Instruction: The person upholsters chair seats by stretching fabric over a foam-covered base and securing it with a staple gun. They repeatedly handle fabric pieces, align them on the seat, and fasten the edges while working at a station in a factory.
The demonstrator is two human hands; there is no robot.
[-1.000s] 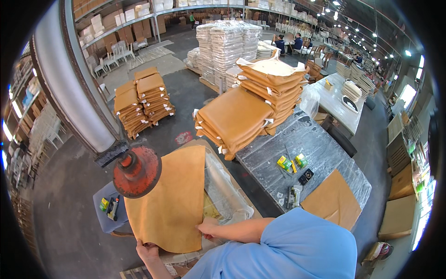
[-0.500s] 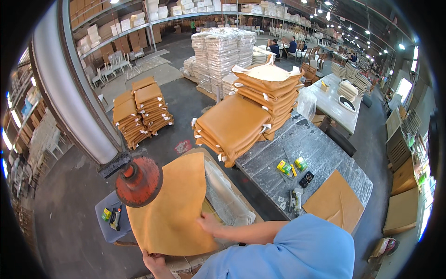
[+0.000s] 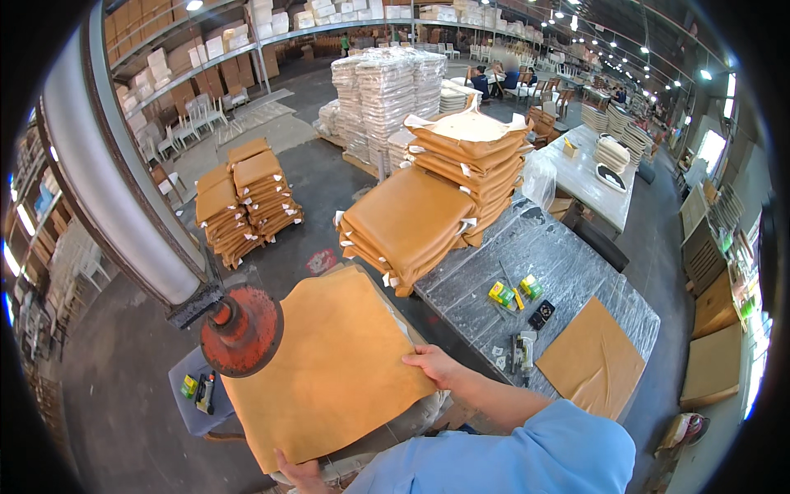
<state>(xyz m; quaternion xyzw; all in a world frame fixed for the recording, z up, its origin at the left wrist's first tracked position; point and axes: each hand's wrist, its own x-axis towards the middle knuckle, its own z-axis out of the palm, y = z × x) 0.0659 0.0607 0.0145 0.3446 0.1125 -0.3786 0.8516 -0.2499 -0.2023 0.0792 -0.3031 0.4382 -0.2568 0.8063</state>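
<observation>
A large tan leather sheet (image 3: 337,354) lies spread out below me, its pale side up. My right hand (image 3: 434,365) pinches its right edge, thumb on top and fingers tucked beneath. At the near left corner my left hand (image 3: 303,473) holds the edge, thumb on top; its other fingers are partly hidden. Clear plastic film (image 3: 429,409) shows under the sheet at the near right. Over the sheet's left part hangs a red, worn round disc (image 3: 241,331) at the end of a thick grey column (image 3: 123,165), hiding some of the leather.
Stacked tan cushions (image 3: 411,214) stand beyond the sheet, more cushions (image 3: 247,193) on the floor at left. A film-covered table (image 3: 568,263) at right bears small yellow-green boxes (image 3: 502,294), a hand tool (image 3: 522,354) and another leather piece (image 3: 591,360). A blue-grey surface (image 3: 191,403) carries tools.
My right hand has moved right, drawing the sheet's edge over the plastic film that was exposed. The leather lies flatter. My left hand has shifted slightly right and nearer, still on the corner.
</observation>
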